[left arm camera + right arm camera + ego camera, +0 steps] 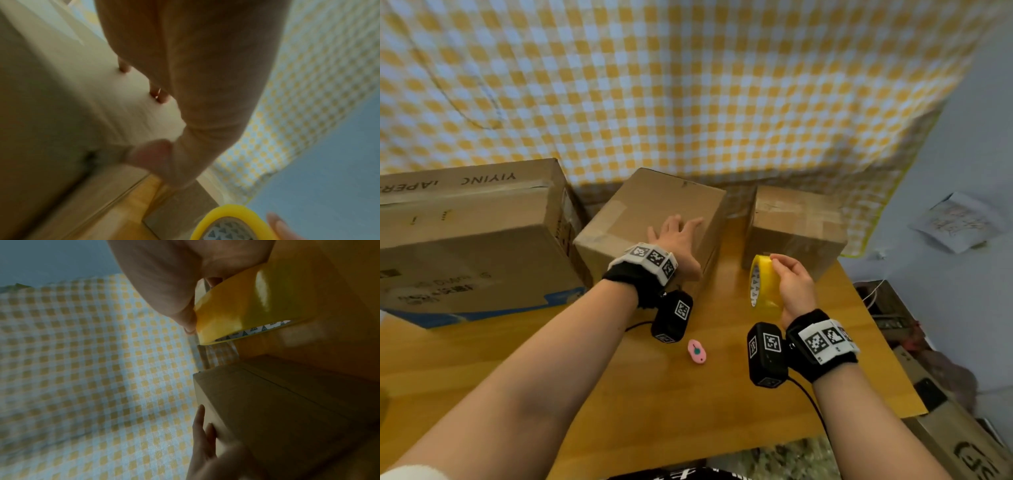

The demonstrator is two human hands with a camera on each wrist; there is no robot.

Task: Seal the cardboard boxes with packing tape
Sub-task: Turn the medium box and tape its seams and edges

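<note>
Three cardboard boxes stand at the back of the wooden table (592, 383): a large one (469, 246) at left, a middle one (643, 212) and a small one (798, 226) at right. My left hand (678, 236) lies flat with spread fingers on top of the middle box (61, 113); its fingertips (162, 99) touch the cardboard. My right hand (792, 281) grips a yellow roll of packing tape (763, 281) upright above the table, in front of the small box. The tape roll (246, 313) is held by its rim, thumb (189, 321) on one side.
A small pink cutter (697, 351) lies on the table between my wrists. A yellow checked cloth (688, 85) hangs behind the boxes. More cardboard and clutter (945, 428) sit on the floor past the table's right edge.
</note>
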